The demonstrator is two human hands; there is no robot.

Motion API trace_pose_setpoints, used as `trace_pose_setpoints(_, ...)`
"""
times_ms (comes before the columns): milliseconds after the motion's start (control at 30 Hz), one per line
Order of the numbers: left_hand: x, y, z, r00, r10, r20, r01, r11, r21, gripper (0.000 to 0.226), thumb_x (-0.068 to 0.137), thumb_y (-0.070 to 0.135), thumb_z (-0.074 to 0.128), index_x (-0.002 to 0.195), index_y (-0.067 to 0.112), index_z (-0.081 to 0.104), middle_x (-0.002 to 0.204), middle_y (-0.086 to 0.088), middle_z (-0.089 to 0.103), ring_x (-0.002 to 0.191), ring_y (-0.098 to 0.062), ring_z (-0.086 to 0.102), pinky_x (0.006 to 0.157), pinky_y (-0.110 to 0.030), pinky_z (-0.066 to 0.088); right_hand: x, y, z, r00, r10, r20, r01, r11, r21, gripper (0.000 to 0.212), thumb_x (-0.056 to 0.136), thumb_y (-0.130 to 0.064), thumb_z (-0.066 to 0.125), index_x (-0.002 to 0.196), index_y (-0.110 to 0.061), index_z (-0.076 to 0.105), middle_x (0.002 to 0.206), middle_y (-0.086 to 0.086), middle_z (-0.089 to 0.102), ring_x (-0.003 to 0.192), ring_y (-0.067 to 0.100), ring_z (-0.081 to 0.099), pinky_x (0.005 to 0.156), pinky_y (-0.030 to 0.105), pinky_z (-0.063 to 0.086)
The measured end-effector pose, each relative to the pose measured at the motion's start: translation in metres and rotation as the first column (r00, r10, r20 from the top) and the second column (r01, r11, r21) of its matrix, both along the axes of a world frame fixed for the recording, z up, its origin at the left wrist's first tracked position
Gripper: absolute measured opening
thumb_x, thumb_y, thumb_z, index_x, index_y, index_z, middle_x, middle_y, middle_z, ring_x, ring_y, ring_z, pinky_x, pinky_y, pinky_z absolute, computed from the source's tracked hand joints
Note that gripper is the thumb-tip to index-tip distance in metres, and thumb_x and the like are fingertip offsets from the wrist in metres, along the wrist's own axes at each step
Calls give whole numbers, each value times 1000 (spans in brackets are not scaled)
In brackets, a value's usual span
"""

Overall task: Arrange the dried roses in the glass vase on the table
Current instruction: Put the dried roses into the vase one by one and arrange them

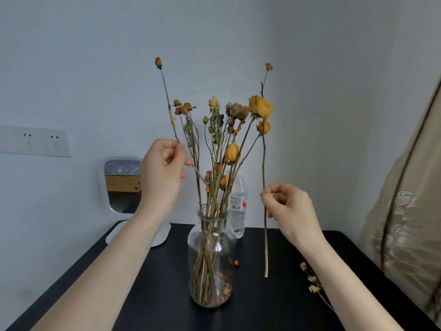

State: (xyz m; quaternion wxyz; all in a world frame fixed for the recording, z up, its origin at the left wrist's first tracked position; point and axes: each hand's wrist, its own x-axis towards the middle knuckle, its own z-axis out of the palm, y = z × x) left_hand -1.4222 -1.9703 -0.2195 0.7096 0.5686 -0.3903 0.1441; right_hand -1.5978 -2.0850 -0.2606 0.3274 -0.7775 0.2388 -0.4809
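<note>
Dried roses (235, 111) mostly stand in the glass vase (211, 249) on the black table (262, 311). Left hand (163, 170) pinches a tall bud stem (166, 91), which looks like it runs into the vase neck. Right hand (290, 206) pinches a second stem (264, 163) upright just beside the vase, outside it.

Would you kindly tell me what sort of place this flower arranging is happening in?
Probably a room in a home, perhaps a bedroom: a black table against a plain wall with a wall socket, a white-framed tabletop mirror, and pale patterned fabric, perhaps a curtain, at the right.
</note>
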Motion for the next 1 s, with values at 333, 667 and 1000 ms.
trace_pose_setpoints(333, 3, -12, -30, 993, 62, 96, -82, 971, 226, 9, 93, 21, 52, 92, 14, 57, 65, 7, 62, 48, -5, 51, 53, -14, 40, 3, -4, -7, 999, -14, -29, 14, 1000, -5, 17, 87, -17, 57, 72, -25, 59, 51, -2, 57, 47, 1, 51, 53, 6, 45)
trace_pose_setpoints(667, 1, -12, -55, 987, 3, 160, -75, 892, 445, 9, 86, 20, 63, 83, 14, 69, 43, 11, 53, 46, -1, 54, 59, -9, 38, 5, -5, -13, 999, -28, -43, 28, 1000, -3, 17, 87, -19, 56, 72, -25, 59, 59, 15, 62, 50, 9, 49, 52, 8, 42)
trace_pose_setpoints(1000, 3, -10, -68, 985, 45, 169, -127, 846, 517, 7, 82, 24, 67, 83, 19, 71, 48, 13, 54, 56, -8, 56, 62, -22, 45, 9, -3, -14, 1000, -11, -24, 10, 1000, -20, 18, 88, -17, 56, 73, -25, 58, 58, 15, 62, 51, 10, 50, 53, 6, 42)
